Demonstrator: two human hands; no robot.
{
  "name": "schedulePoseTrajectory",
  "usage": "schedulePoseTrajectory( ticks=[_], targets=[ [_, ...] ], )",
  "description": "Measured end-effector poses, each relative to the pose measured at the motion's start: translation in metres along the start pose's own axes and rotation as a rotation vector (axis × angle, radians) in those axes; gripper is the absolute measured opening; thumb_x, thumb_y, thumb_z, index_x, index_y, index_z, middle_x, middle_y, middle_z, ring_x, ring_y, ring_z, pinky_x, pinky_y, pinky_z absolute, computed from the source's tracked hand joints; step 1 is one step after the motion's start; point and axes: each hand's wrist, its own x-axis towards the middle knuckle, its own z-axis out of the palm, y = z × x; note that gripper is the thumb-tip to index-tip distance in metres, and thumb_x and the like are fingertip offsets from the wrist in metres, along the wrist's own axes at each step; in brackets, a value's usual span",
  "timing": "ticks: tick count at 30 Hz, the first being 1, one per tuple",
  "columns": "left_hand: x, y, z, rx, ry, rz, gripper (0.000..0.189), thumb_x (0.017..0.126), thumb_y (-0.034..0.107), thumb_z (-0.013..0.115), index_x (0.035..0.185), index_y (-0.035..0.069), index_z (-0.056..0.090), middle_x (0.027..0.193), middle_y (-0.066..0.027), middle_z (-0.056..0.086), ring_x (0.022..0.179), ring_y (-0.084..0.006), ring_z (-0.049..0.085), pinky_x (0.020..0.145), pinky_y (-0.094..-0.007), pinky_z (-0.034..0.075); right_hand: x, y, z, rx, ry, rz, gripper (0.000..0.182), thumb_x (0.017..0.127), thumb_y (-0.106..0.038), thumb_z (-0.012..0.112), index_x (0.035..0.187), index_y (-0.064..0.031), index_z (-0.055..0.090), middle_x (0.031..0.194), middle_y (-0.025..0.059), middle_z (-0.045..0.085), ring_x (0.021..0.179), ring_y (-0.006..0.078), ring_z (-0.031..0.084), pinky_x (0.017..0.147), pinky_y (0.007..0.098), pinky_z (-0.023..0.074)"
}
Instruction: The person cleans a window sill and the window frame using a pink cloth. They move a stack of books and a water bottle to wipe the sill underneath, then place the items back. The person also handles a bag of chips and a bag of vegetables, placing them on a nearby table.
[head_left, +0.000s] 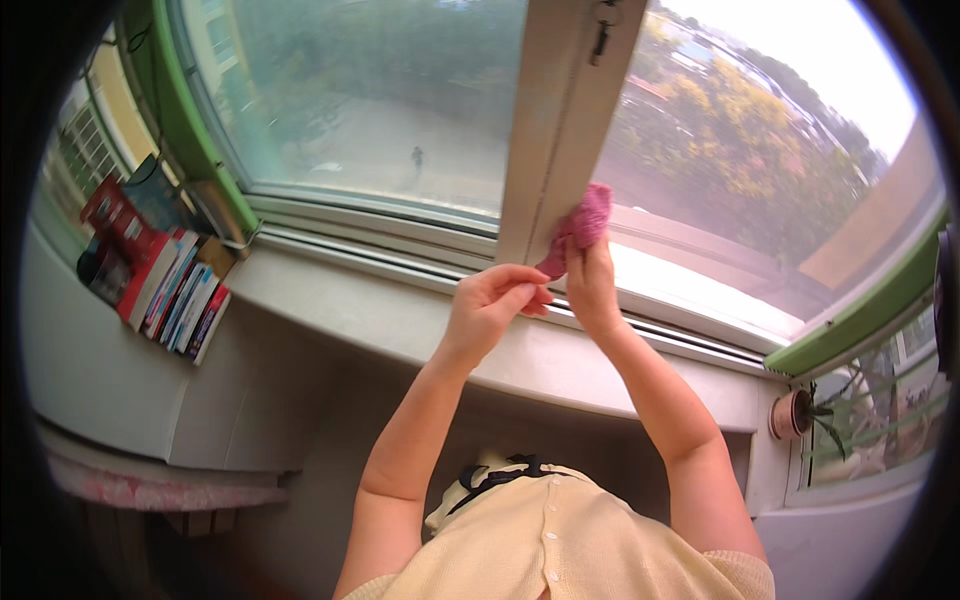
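Note:
A pink cloth (592, 214) is bunched against the right edge of the window's upright frame bar (551, 142), close to its foot. My right hand (592, 281) grips the cloth from below with its fingers pointing up. My left hand (495, 304) is at the cloth's lower left end, thumb and forefinger closed on that end. Both hands are just above the window track (375, 270). Glass panes flank the bar: a hazy left pane (375, 112) and a right pane (720, 150) with trees beyond.
A pale sill (337, 315) runs below the track. Several books (184, 300) stand on the cabinet (97, 360) at left. At far right is a potted plant (791, 415). A small key-like metal piece (598, 41) hangs high on the bar.

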Motion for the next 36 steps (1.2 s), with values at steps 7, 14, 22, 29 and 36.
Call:
schedulePoseTrajectory(
  ticks=[7,14,22,29,36],
  targets=[
    [0.007,-0.028,0.007,0.092,0.063,-0.072,0.019,0.095,0.004,0.054,0.103,-0.001,0.07,0.088,-0.0119,0.072,0.078,-0.02,0.07,0.076,-0.032,0.056,-0.052,0.056,-0.102,0.566,0.103,0.987,0.027,0.101,-0.024,0.052,0.119,-0.0058,0.061,0.106,0.0019,0.063,0.096,0.0118,0.058,0.088,0.0286,0.0468],
    [0.009,-0.079,0.039,0.288,0.117,-0.175,0.018,0.096,0.003,0.054,0.105,-0.001,0.069,0.09,-0.0107,0.072,0.082,-0.0186,0.069,0.079,-0.0304,0.055,-0.079,0.078,-0.266,-0.216,0.543,0.166,0.029,0.105,-0.019,0.047,0.124,0.0001,0.057,0.113,0.0077,0.062,0.104,0.0184,0.056,0.095,0.0327,0.0422],
    [0.02,-0.192,0.079,1.19,0.027,0.231,0.034,0.089,0.004,0.061,0.124,0.005,0.062,0.133,-0.0164,0.056,0.127,-0.0359,0.05,0.109,-0.0466,0.039,-0.192,0.182,-0.315,-1.086,0.203,0.133,0.033,0.094,-0.007,0.055,0.125,0.0016,0.056,0.133,0.0176,0.053,0.131,0.0422,0.043,0.109,0.0512,0.0333],
    [0.015,-0.251,0.085,1.587,-0.002,0.212,0.058,0.089,0.016,0.063,0.143,0.006,0.045,0.153,-0.018,0.037,0.145,-0.0392,0.028,0.119,-0.0558,0.019,-0.204,0.168,-0.297,-0.895,-0.115,0.036,0.044,0.075,-0.005,0.064,0.119,-0.0102,0.067,0.132,0.0101,0.055,0.13,0.0381,0.045,0.104,0.0502,0.0384],
    [0.018,-0.253,0.086,1.618,-0.01,0.218,0.056,0.091,0.016,0.059,0.144,0.007,0.045,0.152,-0.018,0.038,0.144,-0.0386,0.031,0.119,-0.0546,0.02,-0.202,0.17,-0.307,-0.69,-0.224,0.084,0.034,0.072,-0.011,0.065,0.106,-0.0107,0.067,0.109,0.0062,0.061,0.106,0.0293,0.053,0.094,0.0443,0.0412]
  ],
)
